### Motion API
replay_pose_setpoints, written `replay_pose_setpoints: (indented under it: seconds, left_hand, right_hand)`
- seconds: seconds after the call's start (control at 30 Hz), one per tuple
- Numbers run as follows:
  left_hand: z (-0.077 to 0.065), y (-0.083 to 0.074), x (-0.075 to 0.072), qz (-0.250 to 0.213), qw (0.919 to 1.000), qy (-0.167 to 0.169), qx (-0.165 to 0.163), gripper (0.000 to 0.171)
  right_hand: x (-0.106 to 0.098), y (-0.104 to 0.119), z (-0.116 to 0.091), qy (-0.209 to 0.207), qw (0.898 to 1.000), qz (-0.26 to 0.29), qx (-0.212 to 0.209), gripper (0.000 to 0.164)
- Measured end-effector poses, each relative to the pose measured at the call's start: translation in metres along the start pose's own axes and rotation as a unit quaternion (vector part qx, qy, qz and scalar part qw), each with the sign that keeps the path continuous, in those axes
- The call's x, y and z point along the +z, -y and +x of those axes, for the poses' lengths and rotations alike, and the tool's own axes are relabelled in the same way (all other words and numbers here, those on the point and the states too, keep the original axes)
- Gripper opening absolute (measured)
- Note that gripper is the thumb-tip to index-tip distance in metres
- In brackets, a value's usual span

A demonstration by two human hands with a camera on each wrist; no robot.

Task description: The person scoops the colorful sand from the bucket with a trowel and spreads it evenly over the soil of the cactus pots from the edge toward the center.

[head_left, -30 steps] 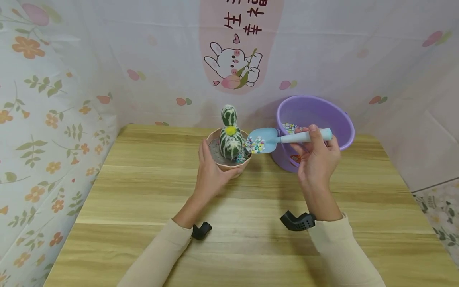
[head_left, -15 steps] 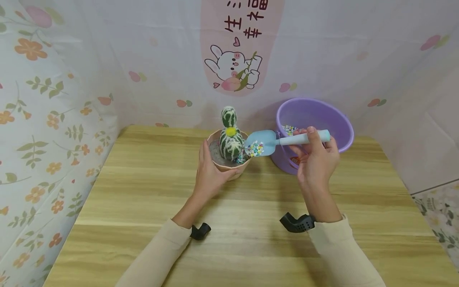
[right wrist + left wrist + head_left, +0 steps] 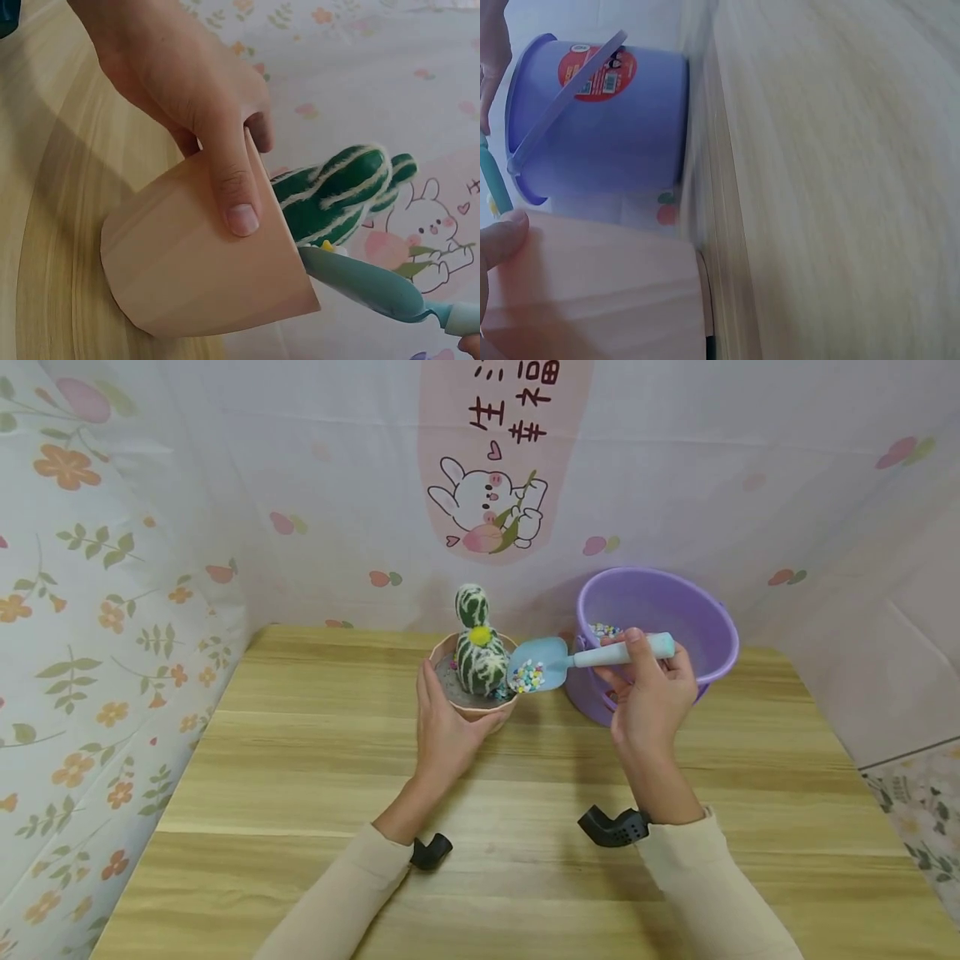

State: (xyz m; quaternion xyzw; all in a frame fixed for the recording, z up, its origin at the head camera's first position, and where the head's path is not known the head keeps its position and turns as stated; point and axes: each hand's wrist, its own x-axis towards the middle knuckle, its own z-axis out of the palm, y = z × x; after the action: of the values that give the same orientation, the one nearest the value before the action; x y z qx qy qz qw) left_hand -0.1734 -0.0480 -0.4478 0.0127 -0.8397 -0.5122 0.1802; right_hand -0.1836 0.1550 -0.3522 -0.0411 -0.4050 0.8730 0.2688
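My left hand (image 3: pixel 448 727) grips a peach-coloured flower pot (image 3: pixel 172 255), its thumb on the near wall and its fingers round the left side. A striped green cactus (image 3: pixel 480 668) with a yellow flower stands in the pot, in grey filling. My right hand (image 3: pixel 652 697) holds the pale handle of a light blue hand shovel (image 3: pixel 553 658). Small coloured pebbles (image 3: pixel 527 677) lie in the scoop. The scoop's tip is at the pot's right rim beside the cactus. In the right wrist view, the blade reaches the pot's edge, and the left thumb presses the pot wall.
A purple bucket (image 3: pixel 588 689) with more coloured pebbles (image 3: pixel 604 630) inside stands right of the pot, partly behind my right hand. Its handle (image 3: pixel 570 94) hangs down the side. The wooden table (image 3: pixel 510 877) meets a printed cloth backdrop (image 3: pixel 322 485) at the back.
My right hand has brought the shovel slightly left and down, closer over the pot's rim. The cactus top has shifted a little left. My left hand keeps its hold on the flower pot.
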Motion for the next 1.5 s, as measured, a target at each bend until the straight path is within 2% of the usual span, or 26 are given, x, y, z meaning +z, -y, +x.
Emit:
replay_pose_setpoints:
  seconds: [0.13,0.33,0.7,0.83,1.07,1.23,1.5]
  left_hand:
    - [-0.001,-0.003,0.003,0.009,0.9998,-0.007,-0.017,0.132]
    - [0.001,-0.004,0.0,0.024,0.9997,-0.005,-0.01,0.132]
    - [0.017,0.009,-0.016,0.0,0.9965,0.083,0.002,0.135]
    - [0.018,0.01,-0.017,-0.005,0.9953,0.096,-0.005,0.132]
    - [0.012,0.008,-0.013,-0.001,0.9977,0.068,0.002,0.133]
    - [0.006,0.005,-0.008,0.003,0.9992,0.04,-0.005,0.133]
    - [0.002,0.002,-0.003,0.014,0.9998,0.013,-0.011,0.133]
  right_hand:
    - [0.001,0.0,0.001,0.008,1.0,-0.001,-0.01,0.024]
    - [0.003,-0.001,0.004,0.011,0.999,-0.002,-0.036,0.026]
    - [0.005,0.0,0.005,0.009,0.999,-0.02,-0.043,0.026]
    - [0.006,0.001,0.005,0.012,0.999,-0.027,-0.041,0.027]
    - [0.009,0.0,0.003,0.019,0.998,-0.043,-0.043,0.028]
    - [0.012,-0.002,-0.002,0.03,0.996,-0.067,-0.051,0.03]
    - [0.015,-0.004,-0.008,0.06,0.991,-0.081,-0.088,0.025]
